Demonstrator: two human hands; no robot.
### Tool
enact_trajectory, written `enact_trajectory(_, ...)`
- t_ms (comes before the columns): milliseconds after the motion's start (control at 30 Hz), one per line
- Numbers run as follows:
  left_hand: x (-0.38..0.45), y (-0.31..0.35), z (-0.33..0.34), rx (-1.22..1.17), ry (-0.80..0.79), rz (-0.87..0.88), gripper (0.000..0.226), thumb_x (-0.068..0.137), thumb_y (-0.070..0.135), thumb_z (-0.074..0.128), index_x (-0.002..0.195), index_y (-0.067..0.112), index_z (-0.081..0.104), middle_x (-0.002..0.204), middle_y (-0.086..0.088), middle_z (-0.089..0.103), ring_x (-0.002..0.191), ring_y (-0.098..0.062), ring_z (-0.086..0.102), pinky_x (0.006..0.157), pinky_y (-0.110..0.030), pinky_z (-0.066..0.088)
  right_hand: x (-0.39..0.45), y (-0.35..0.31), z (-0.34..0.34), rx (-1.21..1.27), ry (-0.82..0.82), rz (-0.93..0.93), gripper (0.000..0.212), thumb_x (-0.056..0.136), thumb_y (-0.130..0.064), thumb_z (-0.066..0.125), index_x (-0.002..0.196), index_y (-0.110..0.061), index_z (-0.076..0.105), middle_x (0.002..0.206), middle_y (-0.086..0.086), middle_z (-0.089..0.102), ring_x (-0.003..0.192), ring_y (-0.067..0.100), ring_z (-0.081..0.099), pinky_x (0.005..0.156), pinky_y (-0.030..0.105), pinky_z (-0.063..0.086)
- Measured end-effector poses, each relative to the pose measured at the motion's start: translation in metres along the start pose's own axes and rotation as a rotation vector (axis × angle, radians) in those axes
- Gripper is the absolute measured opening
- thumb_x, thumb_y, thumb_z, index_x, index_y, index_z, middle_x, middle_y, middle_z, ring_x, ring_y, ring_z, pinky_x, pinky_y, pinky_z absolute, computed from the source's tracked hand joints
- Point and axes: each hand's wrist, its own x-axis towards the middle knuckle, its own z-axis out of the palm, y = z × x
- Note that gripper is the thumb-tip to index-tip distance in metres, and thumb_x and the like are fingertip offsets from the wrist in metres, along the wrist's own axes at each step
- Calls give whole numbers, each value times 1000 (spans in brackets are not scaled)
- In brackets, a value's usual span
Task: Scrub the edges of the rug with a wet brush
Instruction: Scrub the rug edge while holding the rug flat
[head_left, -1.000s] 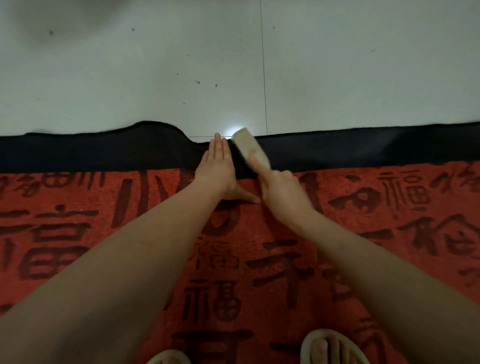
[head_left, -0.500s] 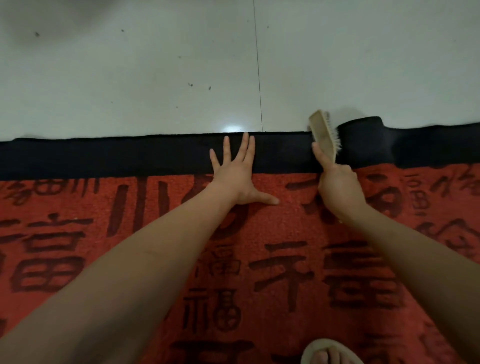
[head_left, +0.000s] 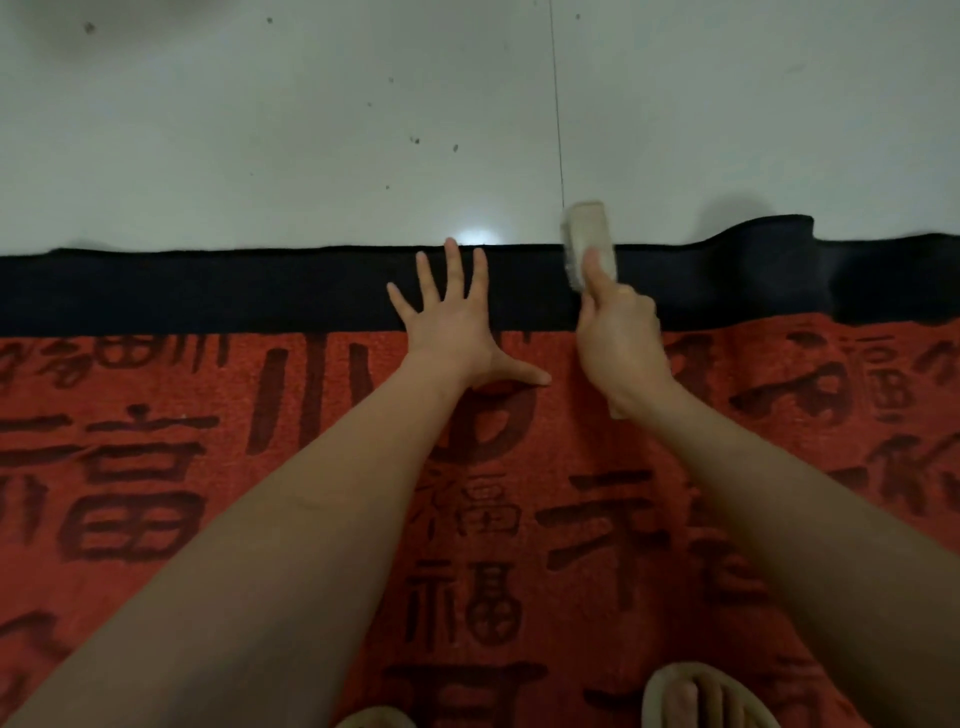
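The rug (head_left: 519, 519) lies flat on the floor under the person — red pile covered in dark characters, with a black border (head_left: 208, 291) running along its far edge against the pale tiled floor (head_left: 260, 130). Off to the right that border humps up in a small ripple (head_left: 774, 239). The brush (head_left: 589, 244), pale and blurred, sits across the black border with its far end reaching over the rug's edge onto the tile. The right hand (head_left: 618, 338) has its fingers wrapped around the brush's near end, thumb laid along the back. Just beside it, the left hand (head_left: 457, 322) lies spread flat — fingers splayed on the black border, thumb stretched out on the red. At the bottom, two light sandals (head_left: 696, 696) stand on the rug.
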Motion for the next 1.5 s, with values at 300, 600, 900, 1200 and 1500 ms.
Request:
enact_trajectory(300,3,8,-6,-18,-66,-55,155,47,83,74,152,24,-24,156,-8,-35,142,-42,-29,106,-76,-5,24,30,-34,-133,74,99,45,93,-2,38,137,-12,40,104,31,57,94,47,56,68,43,36)
enact_trajectory(600,3,6,0,-42,-41,-44,157,44,88,69,150,24,-27,155,-8,-38,141,-39,-33,104,-75,-10,8,16,-4,-85,6,46,53,100,-13,37,150,-28,30,113,27,60,102,45,55,81,43,43)
enact_trajectory(900,-7,-5,15,-6,159,45,141,50,95,55,156,26,-8,163,-8,-14,148,-34,-19,109,-72,-8,-24,30,-8,-72,-39,-8,54,101,-16,37,151,-34,28,106,28,63,94,46,58,81,47,45)
enact_trajectory(1200,-13,-11,16,-19,70,78,159,43,95,59,153,13,-21,160,-1,-27,146,-29,-27,113,-65,-14,-46,41,3,-57,-31,-27,56,100,-17,38,151,-37,25,94,29,65,85,47,60,76,48,46)
enact_trajectory(1500,-15,-9,10,-2,21,49,162,41,92,63,152,10,-22,159,-4,-29,146,-28,-27,114,-63,-13,-34,42,-5,-117,-34,-55,54,100,-16,38,151,-31,29,98,31,64,88,47,61,77,51,47)
